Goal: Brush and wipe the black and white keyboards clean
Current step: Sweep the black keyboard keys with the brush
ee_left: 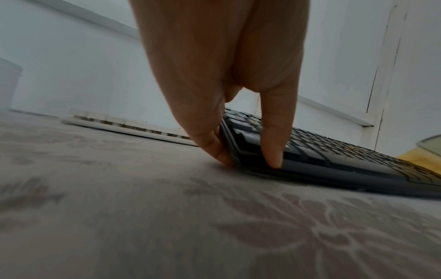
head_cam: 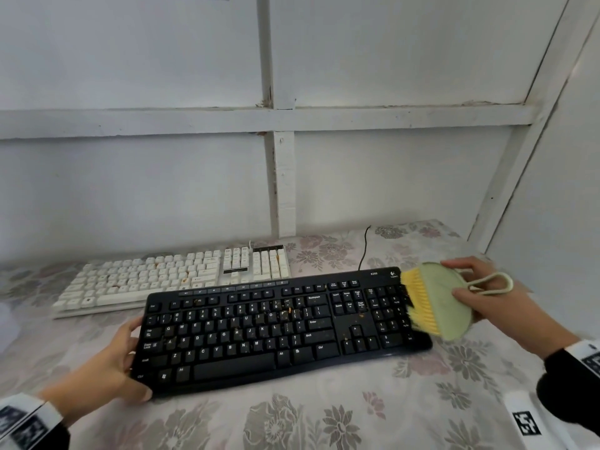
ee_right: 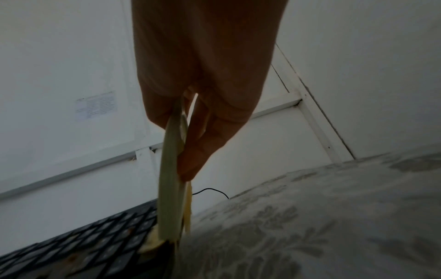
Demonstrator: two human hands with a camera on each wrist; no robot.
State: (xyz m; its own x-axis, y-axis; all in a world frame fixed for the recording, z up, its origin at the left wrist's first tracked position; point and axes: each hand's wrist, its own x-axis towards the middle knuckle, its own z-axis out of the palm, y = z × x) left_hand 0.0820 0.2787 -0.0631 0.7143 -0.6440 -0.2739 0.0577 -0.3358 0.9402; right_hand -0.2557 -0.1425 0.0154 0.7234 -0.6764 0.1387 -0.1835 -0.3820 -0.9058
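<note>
The left hand (head_cam: 97, 368) pinches the near left corner of the flat black plastic keyboard (head_cam: 276, 329), thumb on top, fingers (ee_left: 212, 145) against its edge. The right hand (head_cam: 487, 297) grips the pale green round brush with yellow bristles (head_cam: 435, 300), and the bristles touch the keyboard's right end. I think the brushing step is just starting. Next, the brush should sweep left across the keys. Orange crumbs dot the black keys. The long white keyboard (head_cam: 172, 277) lies just behind, also spotted, on the flowery cloth (head_cam: 324, 423).
</note>
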